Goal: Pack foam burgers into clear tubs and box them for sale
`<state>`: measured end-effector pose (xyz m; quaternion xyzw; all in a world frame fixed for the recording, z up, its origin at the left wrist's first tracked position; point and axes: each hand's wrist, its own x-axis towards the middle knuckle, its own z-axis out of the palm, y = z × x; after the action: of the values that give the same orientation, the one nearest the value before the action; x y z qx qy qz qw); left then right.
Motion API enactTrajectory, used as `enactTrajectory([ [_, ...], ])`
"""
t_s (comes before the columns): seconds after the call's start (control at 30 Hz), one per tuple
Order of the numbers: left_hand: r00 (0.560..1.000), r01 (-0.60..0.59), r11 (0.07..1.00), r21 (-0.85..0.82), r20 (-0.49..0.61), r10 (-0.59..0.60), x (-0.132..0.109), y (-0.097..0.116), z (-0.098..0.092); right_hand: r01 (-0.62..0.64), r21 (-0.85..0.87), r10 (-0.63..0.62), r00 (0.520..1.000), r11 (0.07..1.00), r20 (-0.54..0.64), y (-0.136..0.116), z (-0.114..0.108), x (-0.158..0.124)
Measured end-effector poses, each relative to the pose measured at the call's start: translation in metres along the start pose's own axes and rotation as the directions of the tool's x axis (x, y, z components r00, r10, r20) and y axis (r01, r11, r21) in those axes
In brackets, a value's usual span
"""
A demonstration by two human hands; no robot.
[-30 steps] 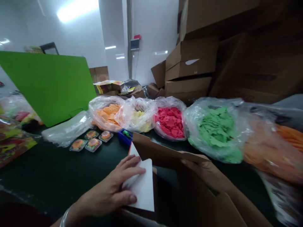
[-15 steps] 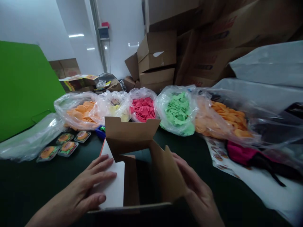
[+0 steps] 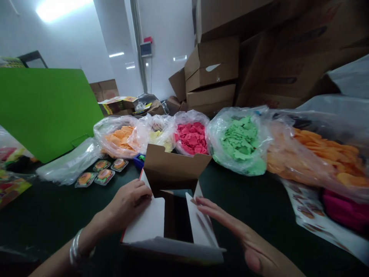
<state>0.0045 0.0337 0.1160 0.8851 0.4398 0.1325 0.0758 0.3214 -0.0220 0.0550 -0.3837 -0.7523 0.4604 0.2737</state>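
Note:
A small cardboard box (image 3: 175,161), white outside and brown inside, stands upright before me, its back flap raised. My left hand (image 3: 131,202) has its fingers curled over the box's left edge, beside the white left flap (image 3: 148,223), which is folded inward. The fingers of my right hand (image 3: 230,227) are stretched out against the right flap (image 3: 198,221), which slants into the opening. A front flap (image 3: 178,250) sticks out toward me. Between the side flaps the inside looks dark.
Plastic bags of orange pieces (image 3: 122,136), red pieces (image 3: 191,138) and green pieces (image 3: 240,138) line the back. Several small clear packs (image 3: 104,176) lie left of the box, near a green panel (image 3: 52,111). Large cartons (image 3: 213,61) are stacked behind.
The right flap has folded inward, with my right hand's fingers now on it. My left hand has moved from flat on the left flap to the box's edge, fingers curling. The view has shifted left.

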Motion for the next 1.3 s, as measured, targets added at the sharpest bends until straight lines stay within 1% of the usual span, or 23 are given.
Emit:
enactTrajectory([
  [0.07,0.999,0.038,0.999,-0.026,0.033,-0.037,0.0,-0.001,-0.005,-0.008,-0.015,0.008,1.0,1.0,0.024,-0.002,-0.003,-0.002],
  [0.17,0.993,0.096,0.991,0.094,0.059,-0.102,0.006,0.004,-0.007,-0.05,-0.033,0.052,0.997,0.998,0.061,-0.011,-0.006,0.004],
  [0.2,0.996,0.066,0.991,0.118,0.053,-0.073,0.008,0.008,-0.006,-0.061,-0.04,0.063,0.996,0.997,0.068,-0.015,-0.006,0.007],
  [0.27,0.993,-0.096,0.992,0.088,0.077,0.089,0.01,0.018,0.0,-0.089,-0.086,0.095,0.993,0.992,0.072,-0.02,-0.005,0.015],
  [0.33,0.954,-0.26,0.966,-0.001,0.153,0.257,0.01,0.027,0.005,-0.12,-0.14,0.13,0.989,0.983,0.065,-0.023,-0.002,0.022],
  [0.37,0.935,-0.295,0.955,-0.036,0.195,0.297,0.009,0.03,0.007,-0.128,-0.159,0.139,0.988,0.979,0.062,-0.023,-0.001,0.025],
  [0.43,0.918,-0.294,0.952,-0.09,0.252,0.307,0.008,0.034,0.007,-0.123,-0.18,0.135,0.989,0.976,0.055,-0.023,0.002,0.03],
  [0.5,0.92,-0.249,0.958,-0.141,0.274,0.279,0.008,0.034,0.004,-0.104,-0.197,0.115,0.992,0.975,0.048,-0.023,0.004,0.033],
  [0.6,0.925,-0.205,0.961,-0.184,0.285,0.252,0.009,0.031,0.0,-0.093,-0.217,0.106,0.993,0.972,0.051,-0.024,0.006,0.035],
  [0.7,0.922,-0.206,0.96,-0.188,0.29,0.255,0.007,0.027,-0.001,-0.096,-0.237,0.11,0.993,0.967,0.048,-0.023,0.008,0.035],
  [0.8,0.921,-0.221,0.957,-0.19,0.282,0.269,0.005,0.024,-0.001,-0.06,-0.256,0.066,0.998,0.965,0.015,-0.02,0.004,0.035],
  [0.87,0.928,-0.227,0.951,-0.208,0.25,0.276,0.002,0.022,0.0,0.005,-0.291,-0.03,0.996,0.957,-0.081,-0.02,-0.003,0.04],
  [0.9,0.934,-0.23,0.949,-0.217,0.225,0.278,0.001,0.021,0.0,0.046,-0.332,-0.109,0.979,0.942,-0.174,-0.023,-0.008,0.045],
  [0.93,0.938,-0.235,0.947,-0.218,0.204,0.28,0.0,0.021,0.0,0.085,-0.395,-0.209,0.936,0.915,-0.282,-0.028,-0.014,0.052],
  [0.97,0.942,-0.241,0.948,-0.207,0.186,0.279,0.0,0.021,0.0,0.118,-0.471,-0.318,0.871,0.874,-0.373,-0.035,-0.019,0.062],
  [1.0,0.943,-0.245,0.952,-0.183,0.18,0.278,-0.001,0.021,0.001,0.138,-0.553,-0.419,0.803,0.822,-0.423,-0.045,-0.024,0.075],
  [1.03,0.944,-0.248,0.957,-0.152,0.182,0.274,-0.001,0.021,0.001,0.149,-0.63,-0.497,0.758,0.762,-0.422,-0.056,-0.027,0.089],
  [1.07,0.945,-0.252,0.959,-0.129,0.18,0.273,-0.002,0.021,0.001,0.163,-0.693,-0.542,0.752,0.703,-0.374,-0.067,-0.029,0.106],
  [1.1,0.946,-0.257,0.958,-0.124,0.169,0.276,-0.002,0.021,0.0,0.174,-0.738,-0.546,0.783,0.652,-0.298,-0.078,-0.03,0.123],
  [1.17,0.952,-0.279,0.946,-0.165,0.085,0.296,-0.002,0.021,-0.003,0.16,-0.788,-0.455,0.875,0.594,-0.166,-0.095,-0.029,0.159],
  [1.23,0.943,-0.333,0.914,-0.23,-0.089,0.321,-0.002,0.019,-0.01,0.141,-0.802,-0.34,0.937,0.58,-0.081,-0.103,-0.024,0.188],
  [1.27,0.929,-0.355,0.897,-0.262,-0.203,0.308,-0.004,0.017,-0.013,0.148,-0.802,-0.31,0.95,0.578,-0.048,-0.104,-0.02,0.198],
  [1.3,0.91,-0.357,0.884,-0.301,-0.324,0.257,-0.006,0.015,-0.016,0.169,-0.801,-0.302,0.953,0.574,-0.015,-0.102,-0.016,0.203],
])
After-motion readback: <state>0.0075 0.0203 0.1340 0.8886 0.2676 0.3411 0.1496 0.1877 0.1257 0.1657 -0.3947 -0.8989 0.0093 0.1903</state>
